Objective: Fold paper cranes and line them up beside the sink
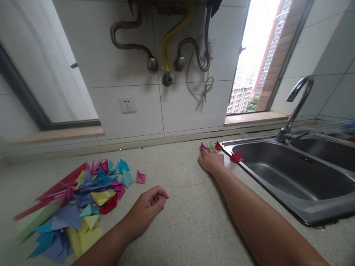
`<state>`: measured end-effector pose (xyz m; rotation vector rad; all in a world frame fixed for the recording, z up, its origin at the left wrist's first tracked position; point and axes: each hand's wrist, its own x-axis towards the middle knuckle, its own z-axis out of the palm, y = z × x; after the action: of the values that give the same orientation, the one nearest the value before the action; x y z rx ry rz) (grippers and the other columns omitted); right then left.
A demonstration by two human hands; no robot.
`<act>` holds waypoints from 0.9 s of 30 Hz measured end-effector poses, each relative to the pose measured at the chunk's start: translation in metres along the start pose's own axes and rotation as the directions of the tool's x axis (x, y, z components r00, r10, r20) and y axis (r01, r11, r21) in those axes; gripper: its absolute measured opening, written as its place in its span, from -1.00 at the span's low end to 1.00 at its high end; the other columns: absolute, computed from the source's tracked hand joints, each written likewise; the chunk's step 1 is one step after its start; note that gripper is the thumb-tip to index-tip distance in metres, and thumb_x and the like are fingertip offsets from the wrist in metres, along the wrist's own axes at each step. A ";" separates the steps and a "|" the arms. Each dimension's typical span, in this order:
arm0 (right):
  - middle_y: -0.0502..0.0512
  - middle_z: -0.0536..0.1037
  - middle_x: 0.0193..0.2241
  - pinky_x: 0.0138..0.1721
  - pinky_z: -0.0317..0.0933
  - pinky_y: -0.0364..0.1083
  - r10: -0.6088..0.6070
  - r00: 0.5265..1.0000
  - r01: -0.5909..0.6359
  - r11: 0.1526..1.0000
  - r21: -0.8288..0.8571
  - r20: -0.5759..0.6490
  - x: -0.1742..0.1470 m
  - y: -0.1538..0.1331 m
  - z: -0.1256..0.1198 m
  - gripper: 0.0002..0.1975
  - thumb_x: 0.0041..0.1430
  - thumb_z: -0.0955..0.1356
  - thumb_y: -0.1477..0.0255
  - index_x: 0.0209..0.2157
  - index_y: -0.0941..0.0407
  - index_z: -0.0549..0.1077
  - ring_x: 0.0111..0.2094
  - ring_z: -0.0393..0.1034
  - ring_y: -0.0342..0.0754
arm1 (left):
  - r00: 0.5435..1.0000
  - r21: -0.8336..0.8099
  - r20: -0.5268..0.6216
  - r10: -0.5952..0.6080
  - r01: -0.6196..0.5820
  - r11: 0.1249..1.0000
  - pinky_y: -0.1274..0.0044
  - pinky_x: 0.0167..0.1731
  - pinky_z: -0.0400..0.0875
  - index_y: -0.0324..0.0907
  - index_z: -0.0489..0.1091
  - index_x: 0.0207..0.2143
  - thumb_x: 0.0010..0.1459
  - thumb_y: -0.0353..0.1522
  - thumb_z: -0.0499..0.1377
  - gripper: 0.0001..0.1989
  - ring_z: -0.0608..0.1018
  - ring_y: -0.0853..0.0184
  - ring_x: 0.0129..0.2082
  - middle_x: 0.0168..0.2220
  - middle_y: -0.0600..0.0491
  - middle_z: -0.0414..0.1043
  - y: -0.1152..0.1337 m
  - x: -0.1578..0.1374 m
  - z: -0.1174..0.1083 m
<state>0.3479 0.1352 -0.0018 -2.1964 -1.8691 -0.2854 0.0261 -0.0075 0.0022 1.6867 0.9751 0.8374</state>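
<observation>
My right hand (212, 160) reaches to the back of the counter, palm down, its fingers spread. Its fingertips are at a small pink folded paper piece (203, 146) and a pale green one (211, 145), both partly hidden by the fingers. Just right of them are a dark red folded piece (218, 146) and a larger red one (237, 157) by the sink edge. Loosely curled above the counter, my left hand (150, 205) shows nothing between its fingers. Nearest to it is a single pink folded paper (141, 177).
A heap of many-coloured folded papers (89, 199) covers the counter at left. To the right is a steel double sink (259, 194) with a chrome faucet (298, 98). On the back wall are hoses (195, 40) and a socket (127, 105).
</observation>
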 end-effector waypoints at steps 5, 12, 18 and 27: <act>0.41 0.23 0.13 -0.02 -0.01 0.26 0.029 0.999 -0.029 1.000 -0.001 0.018 -0.007 -0.008 -0.007 -0.48 0.24 0.16 0.20 0.17 0.12 0.27 0.12 0.10 0.34 | 1.000 0.021 0.002 0.004 -0.004 1.000 0.58 -0.39 0.17 -0.20 0.37 -0.24 0.22 -0.28 0.09 -0.82 0.30 0.41 -0.44 -0.47 0.13 0.24 0.001 0.000 0.000; 0.31 0.45 -0.13 -0.10 0.10 0.06 -0.227 0.973 0.228 0.973 0.043 -0.043 -0.042 -0.070 -0.044 -0.68 0.24 0.19 0.30 -0.13 0.18 0.42 -0.08 0.32 0.17 | 1.000 0.040 0.010 0.020 -0.020 0.999 0.58 -0.41 0.15 -0.22 0.37 -0.23 0.21 -0.31 0.09 -0.83 0.29 0.42 -0.45 -0.49 0.14 0.22 0.001 -0.002 0.000; 0.14 0.53 -0.31 -0.34 0.09 -0.07 -0.528 0.847 0.530 0.829 0.180 -0.061 -0.095 -0.138 -0.094 -0.73 0.27 0.17 0.31 -0.26 0.11 0.43 -0.29 0.41 0.03 | 0.997 0.042 0.010 0.077 -0.078 0.996 0.57 -0.39 0.19 -0.23 0.38 -0.23 0.21 -0.31 0.09 -0.83 0.32 0.41 -0.43 -0.46 0.12 0.27 0.002 -0.004 0.001; 0.10 0.49 -0.31 -0.37 0.05 -0.09 -0.601 0.798 0.585 0.754 0.298 -0.044 -0.159 -0.156 -0.124 -0.80 0.22 0.23 0.32 -0.29 0.11 0.42 -0.31 0.37 -0.02 | 0.989 0.010 0.044 0.144 -0.144 0.989 0.47 -0.17 0.37 -0.28 0.47 -0.27 0.05 -0.49 0.09 -0.79 0.50 0.25 -0.22 -0.26 -0.03 0.51 0.007 -0.006 0.002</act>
<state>0.1697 -0.0284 0.0767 -1.3744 -2.4202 -0.0385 0.0268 -0.0147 0.0075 1.7959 0.8385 0.8860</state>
